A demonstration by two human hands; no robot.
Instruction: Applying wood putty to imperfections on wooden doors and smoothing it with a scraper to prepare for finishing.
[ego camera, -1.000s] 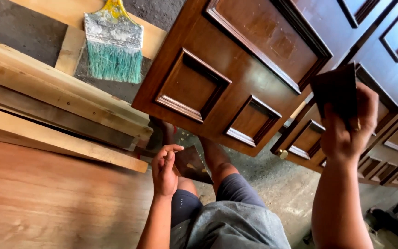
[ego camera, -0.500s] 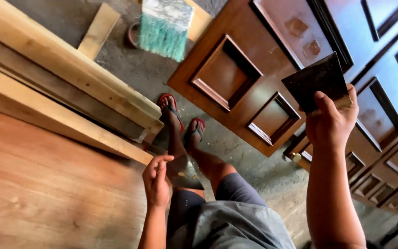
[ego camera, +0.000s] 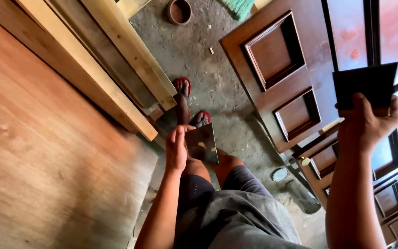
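While the person sits above a gritty concrete floor (ego camera: 217, 92), the right hand (ego camera: 367, 122) is raised at arm's length, fingers clamped on a dark square sheet (ego camera: 365, 85) held up against the brown panelled door (ego camera: 291, 74). The left hand (ego camera: 177, 148) sits low over the knees, fingers together and pressed along the edge of a second dark sheet (ego camera: 202, 144) above red sandals (ego camera: 183, 87). Round tin lid (ego camera: 280, 174) and grey can (ego camera: 304, 197) lie by the door; pale planks (ego camera: 120, 60) run left.
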